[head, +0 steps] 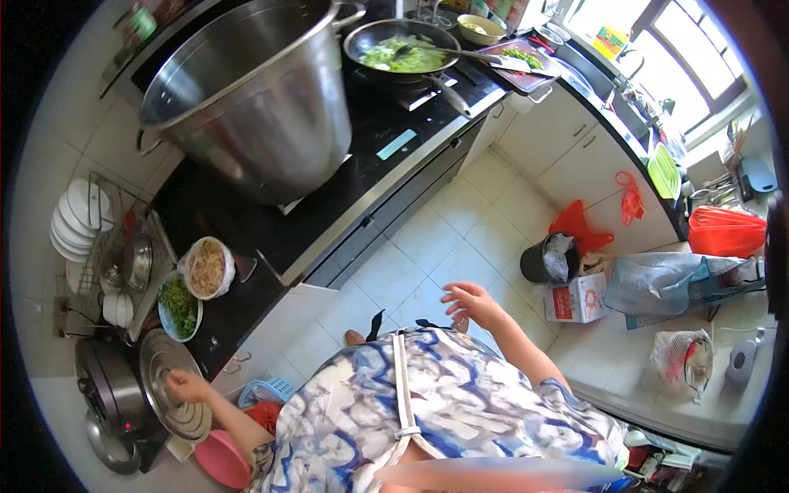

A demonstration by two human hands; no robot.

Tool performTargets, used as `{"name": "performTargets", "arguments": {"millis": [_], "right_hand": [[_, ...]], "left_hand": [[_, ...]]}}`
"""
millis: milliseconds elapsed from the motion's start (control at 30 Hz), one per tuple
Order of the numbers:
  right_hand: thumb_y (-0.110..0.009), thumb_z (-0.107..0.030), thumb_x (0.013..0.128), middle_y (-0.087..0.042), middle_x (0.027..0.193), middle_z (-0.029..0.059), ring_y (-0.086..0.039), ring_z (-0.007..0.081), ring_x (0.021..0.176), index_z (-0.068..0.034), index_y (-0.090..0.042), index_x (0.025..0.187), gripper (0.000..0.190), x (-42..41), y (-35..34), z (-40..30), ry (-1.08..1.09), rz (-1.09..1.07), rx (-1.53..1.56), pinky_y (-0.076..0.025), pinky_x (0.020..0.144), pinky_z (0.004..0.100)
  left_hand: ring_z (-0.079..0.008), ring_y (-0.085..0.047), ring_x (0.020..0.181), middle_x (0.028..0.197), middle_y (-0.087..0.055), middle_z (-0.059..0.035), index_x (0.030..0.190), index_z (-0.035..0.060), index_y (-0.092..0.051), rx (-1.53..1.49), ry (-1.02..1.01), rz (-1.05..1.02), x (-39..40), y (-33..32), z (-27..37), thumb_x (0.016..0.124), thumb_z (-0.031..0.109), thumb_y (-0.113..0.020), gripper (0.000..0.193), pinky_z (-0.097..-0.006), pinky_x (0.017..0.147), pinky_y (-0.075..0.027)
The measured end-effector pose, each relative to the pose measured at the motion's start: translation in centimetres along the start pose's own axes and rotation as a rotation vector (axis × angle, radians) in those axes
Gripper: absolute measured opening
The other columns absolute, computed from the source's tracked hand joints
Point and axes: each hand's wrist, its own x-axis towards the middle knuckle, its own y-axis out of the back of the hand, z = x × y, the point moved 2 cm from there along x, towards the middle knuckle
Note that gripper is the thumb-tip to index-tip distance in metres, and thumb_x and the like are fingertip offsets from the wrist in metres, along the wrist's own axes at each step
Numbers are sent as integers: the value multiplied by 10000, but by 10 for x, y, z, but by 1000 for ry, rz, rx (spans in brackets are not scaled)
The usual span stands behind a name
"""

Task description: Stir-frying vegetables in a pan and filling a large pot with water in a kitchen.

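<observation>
My left hand (186,387) is closed on the knob of a large round metal lid (175,403), which stands tilted beside a dark rice cooker (108,385). In the air before my body, over the tiled floor, my right hand (471,302) holds nothing and its fingers are apart. A big steel stockpot (271,117) is on the black stove. Behind it a frying pan (404,26) holds chopped green vegetables (394,57) and a metal spatula (459,53). Near the lid are a bowl of leafy greens (179,308) and a bowl of light brown food (209,268).
A dish rack with white plates (77,212) stands against the wall. On the far counter is a cutting board (524,80) with chopped green food. A black bin (548,259) and a carton (576,299) stand on the floor at the right. A pink basin (225,459) is below the lid.
</observation>
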Motion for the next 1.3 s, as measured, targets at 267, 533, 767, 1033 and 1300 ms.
{"name": "performTargets", "arguments": {"millis": [267,533,767,1033,1300], "right_hand": [[-526,-233,898,-621,853,125,-610,164,621,14,-539,1053,291,-31,150,39,-43,384,277,-525,523,271],[-482,-266,935,-624,856,87,-602,137,617,-6,-559,1038,290,15,132,-14,16,314,170,-497,544,247],[-501,-275,916,-623,900,112,-618,157,627,2,-558,1064,319,44,207,-96,132,294,-18,-505,546,261],[-495,-281,933,-637,844,102,-608,140,606,-26,-556,1050,287,3,384,-145,83,953,283,-509,515,245],[-503,-212,923,-620,829,86,-596,115,572,-15,-568,1045,240,70,491,-278,274,900,106,-481,480,223]], "left_hand": [[-216,-604,757,919,-635,-105,1004,31,-636,-648,-172,-774,-225,-13,270,863,215,-587,237,-321,662,-481],[-174,-612,524,759,-652,-113,974,14,-650,-651,-371,-1451,-256,-24,380,884,213,-549,241,-291,506,-495],[-161,-607,492,640,-635,-93,855,0,-656,-770,-381,-1603,-310,-61,523,880,168,-510,225,-280,487,-486],[-101,-591,498,586,-618,-41,764,7,-654,-922,-295,-1745,-363,-87,718,821,149,-639,154,-246,482,-472],[-63,-565,554,702,-620,-24,999,-2,-638,-980,-94,-1885,-381,-116,847,840,144,-645,215,-196,511,-477]]}}
